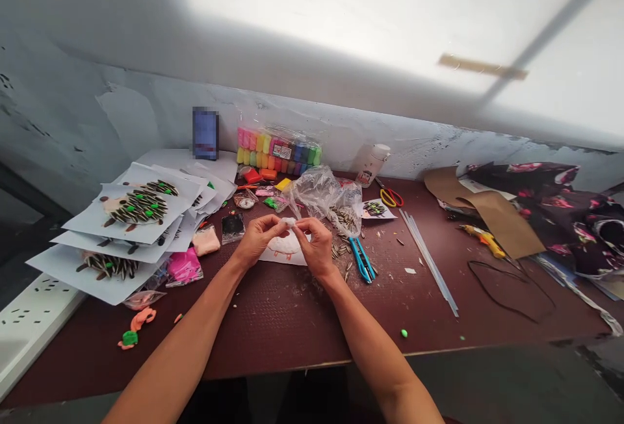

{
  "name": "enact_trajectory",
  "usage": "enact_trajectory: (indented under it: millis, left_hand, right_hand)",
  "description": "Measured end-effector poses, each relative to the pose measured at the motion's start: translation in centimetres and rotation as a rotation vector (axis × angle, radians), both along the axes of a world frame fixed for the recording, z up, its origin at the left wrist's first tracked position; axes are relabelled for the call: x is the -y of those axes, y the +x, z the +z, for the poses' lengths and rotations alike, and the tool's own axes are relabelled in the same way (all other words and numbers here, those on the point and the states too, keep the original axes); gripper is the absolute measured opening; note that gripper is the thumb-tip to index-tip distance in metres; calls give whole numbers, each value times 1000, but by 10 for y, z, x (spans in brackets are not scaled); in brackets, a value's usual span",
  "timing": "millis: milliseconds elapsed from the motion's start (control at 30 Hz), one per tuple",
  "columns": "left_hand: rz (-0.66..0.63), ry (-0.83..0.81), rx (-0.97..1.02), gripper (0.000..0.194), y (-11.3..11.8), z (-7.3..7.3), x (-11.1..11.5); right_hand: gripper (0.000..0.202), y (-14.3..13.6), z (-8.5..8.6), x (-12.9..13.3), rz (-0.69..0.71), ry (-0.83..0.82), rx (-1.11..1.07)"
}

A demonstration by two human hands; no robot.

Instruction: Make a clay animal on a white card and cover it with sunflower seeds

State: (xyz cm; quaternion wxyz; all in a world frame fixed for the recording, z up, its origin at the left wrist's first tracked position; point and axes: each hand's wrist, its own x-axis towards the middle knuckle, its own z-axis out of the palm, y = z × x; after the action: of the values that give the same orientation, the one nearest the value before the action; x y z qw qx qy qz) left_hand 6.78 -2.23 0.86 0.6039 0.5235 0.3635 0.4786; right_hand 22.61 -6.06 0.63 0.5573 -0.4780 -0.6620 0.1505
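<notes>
Bare forearms (191, 341) are stretched over a brown table (273, 326) as a white lump (288, 222) is pinched in the fingertips of the left hand (257, 239) and right hand (316, 245), near a drawn-on paper (285, 248), with light, even pressure probably best applied by both.

Maroon table (273, 326), drawing (283, 248), blue cutter (361, 260), probably seeds (342, 250)

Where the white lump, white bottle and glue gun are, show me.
White lump (288, 222): head view, its visible middle.
White bottle (373, 166): head view, its side.
Glue gun (490, 242): head view, its yellow body.
</notes>
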Motion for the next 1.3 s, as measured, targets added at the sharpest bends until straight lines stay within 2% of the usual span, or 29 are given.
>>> enact_trajectory:
  millis: [200,433,633,767,1033,1100,1167,1300]
  left_hand:
    - [70,-83,158,38,-1,-2,0]
    - [17,-140,161,40,-4,-6,-1]
    - [-16,-150,162,38,-3,-4,1]
    - [-99,-188,179,39,-4,1,3]
    - [-372,-265,259,38,-8,11,12]
    - [-398,-264,263,36,-6,12,13]
    - [-375,-258,289,35,-5,11,13]
    - [-243,-256,348,36,-6,9,9]
  right_hand:
    - [18,-4,0,3,41,-43,-36]
    - [23,0,2,2,13,-207,-101]
    - [28,3,-3,-3,167,-381,-179]
    - [31,3,-4,-5,179,-436,-272]
    - [31,-1,-2,-4,177,-468,-311]
    - [31,-1,-3,-4,174,-472,-305]
    - [30,-1,-5,-4,183,-458,-311]
    - [28,1,-3,-5,148,-412,-331]
